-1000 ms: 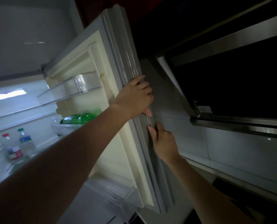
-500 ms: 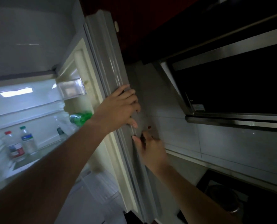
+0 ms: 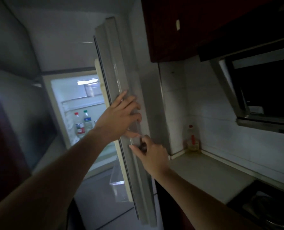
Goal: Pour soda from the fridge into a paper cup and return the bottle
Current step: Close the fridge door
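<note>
The fridge door [image 3: 114, 63] stands open and is seen almost edge-on. My left hand [image 3: 119, 118] lies over the door's free edge, fingers across its outer side and thumb underneath. Just below it, my right hand [image 3: 152, 155] holds the same edge with curled fingers. Inside the lit fridge, a clear bottle with a red cap [image 3: 79, 125] and one with a green cap [image 3: 87, 121] stand on a shelf. The door's inner shelves are hidden, and no green soda bottle or paper cup is in view.
Right of the door, a pale countertop [image 3: 204, 173] carries a bottle with a red label [image 3: 192, 140] in the corner. Above are a dark red cabinet [image 3: 179, 27] and a range hood [image 3: 262, 90]. A stove [image 3: 270, 209] is at the bottom right.
The door has turned from showing its inner shelves and a green bottle to nearly edge-on. The view has pulled back and right, and both hands stayed on the door's edge.
</note>
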`<action>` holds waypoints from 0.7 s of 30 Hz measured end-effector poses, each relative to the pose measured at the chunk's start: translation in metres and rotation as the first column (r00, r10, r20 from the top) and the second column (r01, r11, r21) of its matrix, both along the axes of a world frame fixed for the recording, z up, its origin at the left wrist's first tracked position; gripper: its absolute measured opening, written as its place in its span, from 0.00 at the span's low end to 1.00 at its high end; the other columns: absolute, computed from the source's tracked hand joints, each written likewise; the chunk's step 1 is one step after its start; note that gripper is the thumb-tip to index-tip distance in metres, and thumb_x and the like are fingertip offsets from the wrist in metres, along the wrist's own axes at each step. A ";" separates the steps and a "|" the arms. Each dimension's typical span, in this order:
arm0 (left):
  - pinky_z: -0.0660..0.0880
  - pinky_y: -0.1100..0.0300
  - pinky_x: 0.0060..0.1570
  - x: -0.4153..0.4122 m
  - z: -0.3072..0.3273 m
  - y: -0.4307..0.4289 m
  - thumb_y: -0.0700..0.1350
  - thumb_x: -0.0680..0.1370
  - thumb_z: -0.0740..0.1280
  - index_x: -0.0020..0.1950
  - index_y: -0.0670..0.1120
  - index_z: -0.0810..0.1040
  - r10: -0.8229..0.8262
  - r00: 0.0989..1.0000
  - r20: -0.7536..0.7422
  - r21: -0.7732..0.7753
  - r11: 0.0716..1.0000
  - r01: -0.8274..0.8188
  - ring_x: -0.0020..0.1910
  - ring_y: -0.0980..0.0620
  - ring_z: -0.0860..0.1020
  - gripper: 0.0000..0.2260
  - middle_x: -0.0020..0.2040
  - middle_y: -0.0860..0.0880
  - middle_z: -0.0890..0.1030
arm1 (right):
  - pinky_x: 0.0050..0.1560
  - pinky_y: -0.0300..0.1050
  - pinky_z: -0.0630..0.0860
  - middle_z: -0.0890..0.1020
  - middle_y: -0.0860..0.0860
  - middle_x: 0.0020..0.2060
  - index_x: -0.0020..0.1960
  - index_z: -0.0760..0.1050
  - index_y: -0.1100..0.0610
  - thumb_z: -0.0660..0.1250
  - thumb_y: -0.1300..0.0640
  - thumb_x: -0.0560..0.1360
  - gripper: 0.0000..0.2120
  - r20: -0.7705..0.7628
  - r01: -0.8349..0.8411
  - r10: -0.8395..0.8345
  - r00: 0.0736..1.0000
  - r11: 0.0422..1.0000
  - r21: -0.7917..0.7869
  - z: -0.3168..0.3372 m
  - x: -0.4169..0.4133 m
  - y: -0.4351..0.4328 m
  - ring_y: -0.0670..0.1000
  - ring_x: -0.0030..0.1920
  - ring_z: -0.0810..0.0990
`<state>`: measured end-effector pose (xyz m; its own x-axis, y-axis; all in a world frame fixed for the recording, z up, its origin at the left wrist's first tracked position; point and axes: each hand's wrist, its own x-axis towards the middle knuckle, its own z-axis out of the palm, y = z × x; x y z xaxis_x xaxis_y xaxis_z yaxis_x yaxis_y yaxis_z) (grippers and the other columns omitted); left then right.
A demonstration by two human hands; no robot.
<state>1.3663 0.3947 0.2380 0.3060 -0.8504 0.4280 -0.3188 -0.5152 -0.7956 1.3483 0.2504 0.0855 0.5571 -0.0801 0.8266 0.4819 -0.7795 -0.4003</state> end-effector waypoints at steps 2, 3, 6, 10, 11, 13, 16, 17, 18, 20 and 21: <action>0.56 0.36 0.73 -0.007 -0.005 0.015 0.67 0.73 0.65 0.52 0.52 0.83 0.054 0.999 0.000 -0.047 0.997 -0.054 0.73 0.38 0.66 0.21 0.66 0.43 0.75 | 0.35 0.40 0.69 0.81 0.47 0.43 0.49 0.70 0.49 0.61 0.33 0.75 0.20 0.004 -0.054 0.054 0.999 0.998 -0.017 -0.004 0.002 0.016 0.51 0.40 0.81; 0.57 0.35 0.72 -0.012 -0.006 0.022 0.65 0.73 0.67 0.54 0.51 0.83 0.071 0.997 0.002 -0.094 0.993 -0.071 0.74 0.37 0.64 0.20 0.69 0.43 0.73 | 0.36 0.41 0.71 0.80 0.46 0.46 0.52 0.70 0.49 0.60 0.32 0.75 0.20 -0.009 -0.087 0.087 0.996 0.996 -0.026 -0.006 0.005 0.025 0.50 0.42 0.81; 0.53 0.30 0.72 -0.020 -0.002 0.040 0.61 0.73 0.68 0.64 0.52 0.78 0.226 0.973 0.049 -0.324 0.925 -0.199 0.77 0.33 0.52 0.23 0.78 0.42 0.61 | 0.49 0.41 0.78 0.73 0.47 0.62 0.67 0.65 0.48 0.59 0.31 0.74 0.29 -0.071 -0.209 0.208 0.976 0.978 -0.006 -0.008 0.019 0.050 0.48 0.55 0.79; 0.52 0.31 0.72 -0.010 0.003 0.061 0.52 0.75 0.69 0.73 0.48 0.70 0.328 0.941 -0.088 -0.488 0.809 -0.328 0.76 0.27 0.45 0.27 0.80 0.41 0.51 | 0.70 0.46 0.68 0.55 0.46 0.77 0.78 0.45 0.43 0.59 0.28 0.71 0.44 -0.147 -0.461 0.462 0.875 0.887 0.041 -0.004 0.049 0.078 0.48 0.75 0.60; 0.50 0.30 0.72 -0.004 0.001 0.065 0.50 0.77 0.68 0.74 0.47 0.69 0.356 0.929 -0.098 -0.474 0.804 -0.359 0.75 0.26 0.46 0.26 0.80 0.40 0.51 | 0.71 0.48 0.66 0.53 0.46 0.78 0.78 0.42 0.41 0.59 0.26 0.70 0.45 -0.146 -0.493 0.490 0.860 0.870 0.016 -0.002 0.056 0.083 0.48 0.76 0.57; 0.43 0.28 0.70 0.009 -0.005 0.073 0.49 0.79 0.64 0.75 0.46 0.67 0.439 0.892 -0.107 -0.441 0.783 -0.438 0.76 0.27 0.44 0.25 0.79 0.39 0.52 | 0.73 0.50 0.64 0.51 0.48 0.79 0.78 0.41 0.42 0.59 0.24 0.68 0.48 -0.120 -0.511 0.501 0.857 0.856 -0.077 0.002 0.070 0.091 0.49 0.77 0.54; 0.36 0.30 0.70 0.032 -0.009 0.082 0.48 0.80 0.63 0.79 0.45 0.60 0.522 0.844 -0.121 -0.476 0.716 -0.511 0.79 0.37 0.39 0.28 0.80 0.43 0.49 | 0.74 0.58 0.60 0.47 0.51 0.79 0.78 0.37 0.42 0.58 0.21 0.63 0.54 -0.112 -0.520 0.508 0.854 0.838 -0.167 0.009 0.089 0.105 0.54 0.78 0.49; 0.36 0.31 0.70 0.037 -0.008 0.083 0.46 0.80 0.65 0.80 0.47 0.58 0.507 0.847 -0.162 -0.546 0.669 -0.505 0.79 0.37 0.40 0.30 0.81 0.45 0.46 | 0.74 0.61 0.58 0.43 0.51 0.79 0.77 0.35 0.41 0.58 0.21 0.62 0.55 -0.133 -0.546 0.530 0.838 0.823 -0.158 0.012 0.095 0.112 0.56 0.79 0.46; 0.39 0.32 0.71 0.040 -0.008 0.082 0.43 0.79 0.66 0.80 0.49 0.55 0.485 0.851 -0.204 -0.627 0.602 -0.494 0.78 0.35 0.41 0.32 0.81 0.48 0.42 | 0.74 0.63 0.57 0.39 0.50 0.79 0.77 0.33 0.40 0.59 0.21 0.61 0.56 -0.149 -0.573 0.554 0.819 0.806 -0.147 0.013 0.101 0.119 0.56 0.78 0.42; 0.48 0.33 0.72 0.043 -0.011 0.081 0.38 0.78 0.67 0.81 0.55 0.50 0.441 0.851 -0.284 -0.751 0.449 -0.484 0.76 0.30 0.44 0.37 0.79 0.52 0.35 | 0.74 0.66 0.54 0.34 0.48 0.77 0.76 0.30 0.39 0.61 0.22 0.62 0.57 -0.158 -0.596 0.576 0.802 0.787 -0.159 0.014 0.112 0.133 0.57 0.78 0.37; 0.54 0.33 0.72 0.045 -0.013 0.082 0.36 0.78 0.67 0.81 0.56 0.48 0.417 0.861 -0.291 -0.792 0.400 -0.462 0.74 0.30 0.47 0.40 0.78 0.54 0.33 | 0.74 0.66 0.52 0.32 0.48 0.77 0.75 0.29 0.39 0.63 0.23 0.63 0.57 -0.153 -0.586 0.566 0.810 0.789 -0.185 0.014 0.117 0.140 0.58 0.77 0.36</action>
<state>1.4114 0.4770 0.2247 0.5645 0.1373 0.8139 0.1339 -0.9882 0.0738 1.4651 0.3900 0.0996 0.5117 0.4502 0.7318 0.8407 -0.4382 -0.3182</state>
